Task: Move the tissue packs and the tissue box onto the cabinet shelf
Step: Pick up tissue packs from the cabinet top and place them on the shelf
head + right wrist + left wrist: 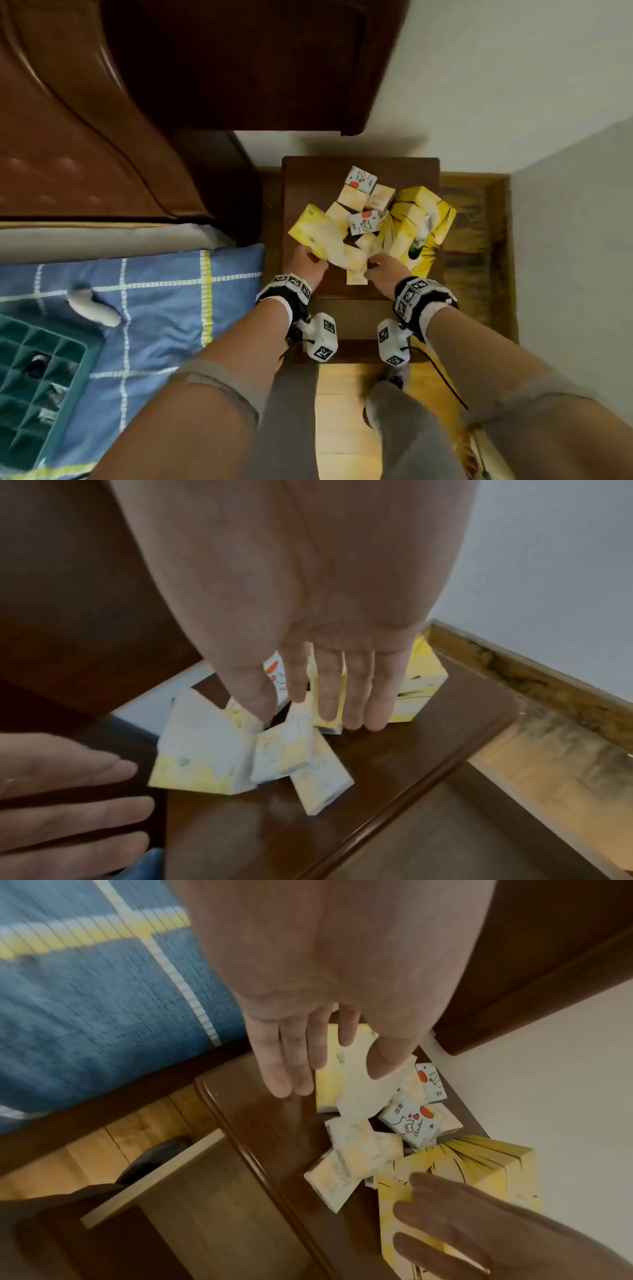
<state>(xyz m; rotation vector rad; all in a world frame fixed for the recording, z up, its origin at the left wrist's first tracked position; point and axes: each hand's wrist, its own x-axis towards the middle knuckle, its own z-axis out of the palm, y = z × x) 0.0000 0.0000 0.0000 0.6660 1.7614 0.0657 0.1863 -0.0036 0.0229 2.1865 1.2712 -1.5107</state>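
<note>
Both hands flat and empty, the left hand (310, 262) and right hand (385, 269) should close in from either side of the heap of tissue packs (358, 205), taking the yellow tissue box (416, 222) beside that heap separately

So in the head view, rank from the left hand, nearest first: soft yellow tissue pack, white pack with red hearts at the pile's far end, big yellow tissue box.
1. Soft yellow tissue pack, at the left hand.
2. Big yellow tissue box, right side.
3. White pack with red hearts, far end.

Bare strip of cabinet top (342, 291) nearest me, my way in. Beyond it tissue packs (356, 198) crowd middle; tissue box (418, 219) blocks its right.
</note>
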